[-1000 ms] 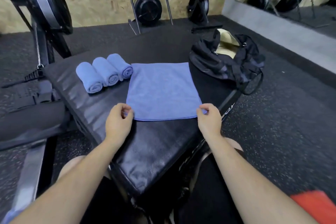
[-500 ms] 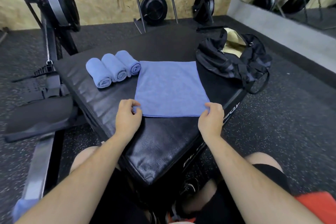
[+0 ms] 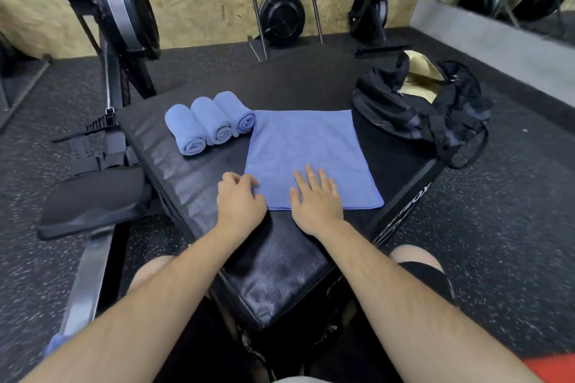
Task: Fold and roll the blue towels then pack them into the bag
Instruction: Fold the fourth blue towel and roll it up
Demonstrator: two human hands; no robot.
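As the head camera looks down over both forearms, a flat blue towel (image 3: 308, 146) lies spread on a black padded box (image 3: 280, 264) in front of the person. The left hand (image 3: 239, 202) sits at the towel's near left corner, fingers curled and pinching the cloth there. The right hand (image 3: 315, 199) lies palm down on the near part of the towel, fingers straight and slightly spread, grasping nothing. Three rolled blue towels (image 3: 213, 123) lie side by side on the box, touching one another, at the flat towel's far left corner. A black bag (image 3: 420, 102), unzipped with pale lining showing, sits at the box's far right corner, just beside the towel. A rowing machine (image 3: 124, 9) stands on the speckled floor (image 3: 513, 227) to the left.
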